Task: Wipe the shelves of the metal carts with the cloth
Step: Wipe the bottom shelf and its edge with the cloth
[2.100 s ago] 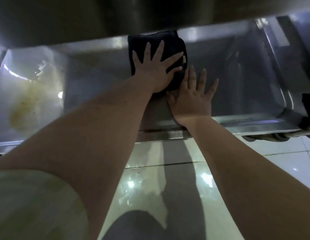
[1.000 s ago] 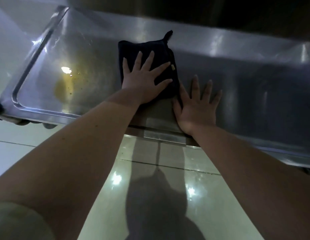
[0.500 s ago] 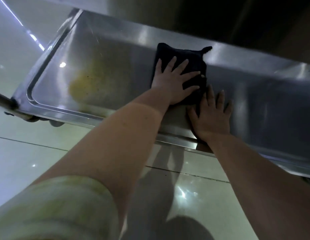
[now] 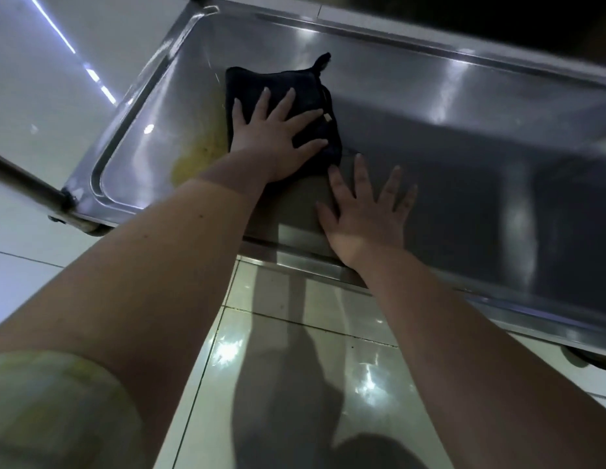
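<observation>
Dark folded cloth [image 4: 277, 83] lies on the steel cart shelf [image 4: 464, 130] under the left hand [image 4: 271, 138]. Beside it rests the right hand [image 4: 365, 213]; all fingers [image 4: 386, 184] straight, released.

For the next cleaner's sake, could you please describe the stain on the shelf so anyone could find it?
Start at the steel shelf, near its rounded left corner. The dark cloth lies there under the left hand; the stain sits just left of that wrist, the only yellowish patch on grey metal.

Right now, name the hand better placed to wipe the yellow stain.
Left. The left hand presses the cloth right beside the stain; the right hand lies bare on the shelf.
</observation>
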`<state>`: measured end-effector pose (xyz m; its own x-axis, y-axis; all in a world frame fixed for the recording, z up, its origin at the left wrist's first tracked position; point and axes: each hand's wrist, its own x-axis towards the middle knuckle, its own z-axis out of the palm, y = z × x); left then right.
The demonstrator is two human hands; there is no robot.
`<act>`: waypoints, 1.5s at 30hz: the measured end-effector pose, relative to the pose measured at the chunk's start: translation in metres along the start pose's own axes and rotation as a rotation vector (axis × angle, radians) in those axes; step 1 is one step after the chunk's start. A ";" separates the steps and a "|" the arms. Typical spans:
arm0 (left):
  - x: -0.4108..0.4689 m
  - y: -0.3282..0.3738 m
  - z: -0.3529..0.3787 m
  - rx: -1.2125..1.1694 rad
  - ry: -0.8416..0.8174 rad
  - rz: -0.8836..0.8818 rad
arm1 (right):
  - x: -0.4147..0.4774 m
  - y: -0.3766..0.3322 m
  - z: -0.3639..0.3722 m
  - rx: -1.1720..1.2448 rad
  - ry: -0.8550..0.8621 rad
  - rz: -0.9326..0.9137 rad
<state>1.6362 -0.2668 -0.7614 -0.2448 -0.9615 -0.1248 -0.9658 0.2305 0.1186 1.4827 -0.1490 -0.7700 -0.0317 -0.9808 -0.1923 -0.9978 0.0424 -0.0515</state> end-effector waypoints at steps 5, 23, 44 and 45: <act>0.003 0.005 0.002 -0.006 -0.006 -0.023 | 0.000 -0.005 0.008 -0.064 0.032 0.039; -0.003 -0.101 -0.011 -0.042 -0.002 -0.169 | 0.001 -0.001 0.010 -0.017 0.062 0.062; -0.096 -0.152 -0.013 0.108 -0.082 -0.247 | -0.007 0.044 -0.011 0.018 -0.047 -0.124; -0.099 -0.153 -0.013 0.124 -0.087 -0.252 | -0.012 0.058 -0.012 -0.014 -0.044 -0.129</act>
<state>1.8088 -0.2090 -0.7547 0.0028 -0.9756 -0.2194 -0.9989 0.0077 -0.0470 1.4240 -0.1368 -0.7586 0.0987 -0.9686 -0.2280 -0.9942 -0.0861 -0.0648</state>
